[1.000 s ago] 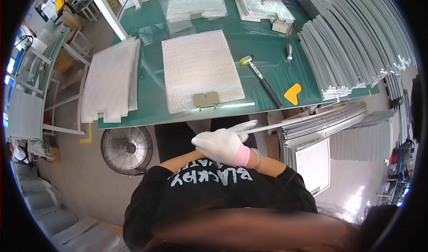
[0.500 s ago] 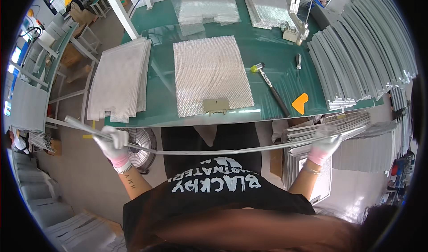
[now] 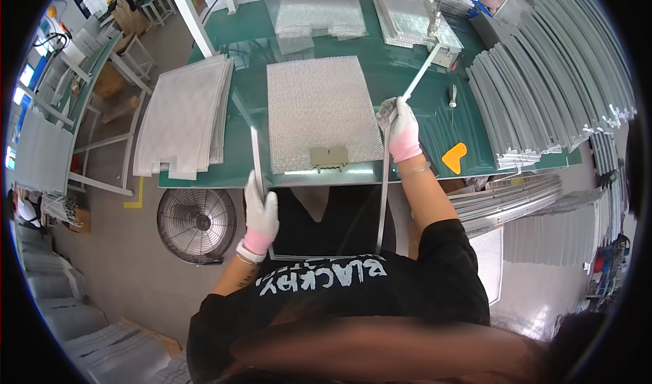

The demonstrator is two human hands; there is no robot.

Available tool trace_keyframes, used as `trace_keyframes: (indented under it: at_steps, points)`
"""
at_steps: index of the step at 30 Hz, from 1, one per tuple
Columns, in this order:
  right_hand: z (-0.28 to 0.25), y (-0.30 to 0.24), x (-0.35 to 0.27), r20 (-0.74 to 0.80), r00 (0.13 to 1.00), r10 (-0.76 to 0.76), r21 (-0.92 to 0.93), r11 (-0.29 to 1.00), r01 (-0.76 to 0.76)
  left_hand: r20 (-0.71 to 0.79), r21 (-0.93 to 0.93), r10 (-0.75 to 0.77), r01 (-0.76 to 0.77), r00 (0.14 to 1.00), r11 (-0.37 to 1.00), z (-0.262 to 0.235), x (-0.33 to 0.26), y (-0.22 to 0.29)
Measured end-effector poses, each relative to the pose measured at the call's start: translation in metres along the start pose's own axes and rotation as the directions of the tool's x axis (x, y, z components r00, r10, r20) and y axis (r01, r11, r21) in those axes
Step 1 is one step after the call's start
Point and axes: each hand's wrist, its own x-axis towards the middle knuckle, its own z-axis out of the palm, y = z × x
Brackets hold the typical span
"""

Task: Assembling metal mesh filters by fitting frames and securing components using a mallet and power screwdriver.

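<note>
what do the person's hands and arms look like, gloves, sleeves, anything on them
The left hand and right hand wear white gloves with pink cuffs. A white band circles the left wrist, a thin pale bracelet the right. The sleeves are black and short; the left forearm bears a small dark marking.
</note>
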Motion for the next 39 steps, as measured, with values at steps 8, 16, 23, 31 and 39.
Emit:
trace_keyframes:
  at_steps: [8, 16, 23, 31, 39]
  points:
    - [-0.013, 0.021, -0.041, 0.398, 0.69, -0.605, -0.847, 0.047, 0.53, 0.46, 0.23, 0.429, -0.571, 0.777, 0.788, 0.053, 0.082, 0.055]
    - [-0.009, 0.01, -0.083, 0.736, 0.675, 0.055, -0.548, -0.535, 0.642, 0.634, 0.382, 0.382, -0.702, 0.672, 0.601, 0.092, 0.095, 0.042]
    - [-0.02, 0.018, -0.064, 0.783, 0.622, -0.01, -0.587, -0.341, 0.734, 0.529, 0.456, 0.38, -0.632, 0.758, 0.626, 0.109, 0.091, 0.04]
    - [-0.013, 0.014, -0.106, 0.776, 0.627, 0.058, -0.565, -0.378, 0.734, 0.674, 0.316, 0.347, -0.679, 0.652, 0.663, 0.066, 0.082, 0.046]
    - [0.0, 0.028, -0.171, 0.694, 0.697, -0.183, -0.683, 0.141, 0.717, 0.653, 0.318, 0.279, -0.589, 0.704, 0.743, 0.052, 0.066, 0.051]
